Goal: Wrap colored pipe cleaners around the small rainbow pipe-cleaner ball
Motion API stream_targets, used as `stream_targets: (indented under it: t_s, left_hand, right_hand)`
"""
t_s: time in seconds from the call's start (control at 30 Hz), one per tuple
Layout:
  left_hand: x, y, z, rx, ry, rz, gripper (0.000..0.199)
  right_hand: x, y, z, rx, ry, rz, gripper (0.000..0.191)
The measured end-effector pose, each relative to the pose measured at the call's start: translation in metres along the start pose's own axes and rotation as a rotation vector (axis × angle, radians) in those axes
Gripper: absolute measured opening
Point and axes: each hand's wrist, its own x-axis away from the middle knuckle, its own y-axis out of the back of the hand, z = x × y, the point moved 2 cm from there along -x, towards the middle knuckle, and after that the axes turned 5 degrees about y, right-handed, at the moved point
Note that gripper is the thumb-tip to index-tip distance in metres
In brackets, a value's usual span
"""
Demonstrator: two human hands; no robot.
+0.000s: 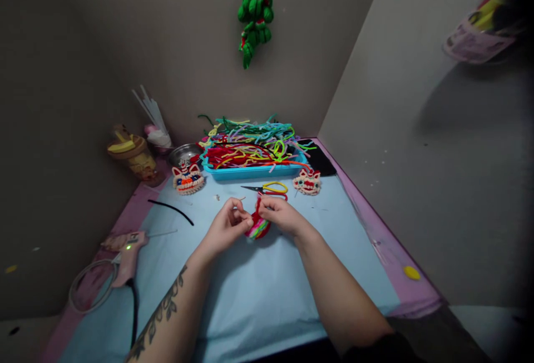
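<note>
Between my hands, just above the blue cloth (267,296), is a small red piece (259,230) with pink, green and yellow stripes. My left hand (228,225) pinches its left edge, with fingertips pressed together. At its upper right, my right hand (280,214) grips a red fuzzy strand that rises from the piece. Scissors (273,189) with yellow and red handles lie just beyond my fingers, their blades pointing left. Part of the piece is hidden behind my fingertips.
A blue tray (254,172) heaped with coloured fuzzy stems stands at the back. Lion-like faces (188,180) (307,182) flank it. On the left are a metal bowl (183,155), a black stem (172,210) and a pink glue gun (128,257) with its cable.
</note>
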Motion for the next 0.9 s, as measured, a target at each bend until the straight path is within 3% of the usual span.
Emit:
stream_targets:
  t_s: [0.13,0.27,0.5,0.73,0.9]
  left_hand:
    - [-0.0022,0.0057,0.0007,0.029,0.010,-0.015,0.041]
    - [-0.0035,0.0106,0.0024,-0.002,0.047,-0.043,0.037]
    - [-0.0030,0.0085,0.0025,-0.156,0.107,0.029,0.030]
    - [0.0011,0.0079,-0.0013,-0.244,0.096,0.087,0.029]
    - [0.0002,0.0072,-0.0019,-0.196,0.088,0.098,0.034]
  right_hand:
    - [0.0043,0.0014,-0.0013,-0.214,-0.118,0.078,0.038]
    - [0.0062,0.0022,-0.0029,-0.354,-0.131,0.008,0.040]
    - [0.0037,-0.0022,-0.0044,-0.376,-0.157,-0.103,0.028]
    - [0.0036,-0.0030,-0.0056,-0.423,-0.215,-0.054,0.027]
    - [0.0024,-0.0034,-0.0065,-0.370,-0.176,-0.088,0.026]
